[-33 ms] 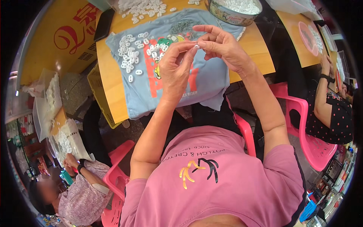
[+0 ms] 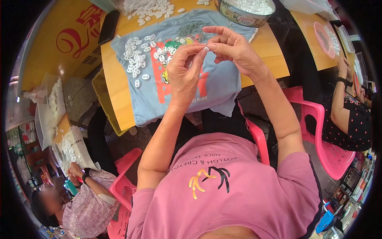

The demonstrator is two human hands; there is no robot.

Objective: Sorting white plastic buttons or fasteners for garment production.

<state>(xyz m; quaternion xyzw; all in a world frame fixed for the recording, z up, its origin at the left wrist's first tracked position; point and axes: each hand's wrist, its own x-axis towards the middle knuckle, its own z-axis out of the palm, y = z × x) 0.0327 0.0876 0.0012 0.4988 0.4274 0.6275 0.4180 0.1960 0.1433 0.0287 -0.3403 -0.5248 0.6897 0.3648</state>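
Over a blue-grey printed T-shirt (image 2: 227,83) spread on the table, my hands meet fingertip to fingertip. My left hand (image 2: 183,75) pinches a small white piece (image 2: 206,48) between thumb and forefinger. My right hand (image 2: 240,49) closes thumb and forefinger on the same spot, its other fingers loosely curled or raised. Most of the piece is hidden by the fingertips. Left of my left hand lie many white oval pieces (image 2: 136,57) with small dark holes, some right behind its knuckles. Beyond my hands is a heap of small grey metal parts (image 2: 195,30), too fine to make out.
A round tin (image 2: 242,18) of white pieces stands at the far right, with another white pile (image 2: 147,8) at the far left. A dark phone (image 2: 108,28) lies on the wooden table (image 2: 274,51). Co-workers' hands show at left (image 2: 75,170) and right (image 2: 343,68).
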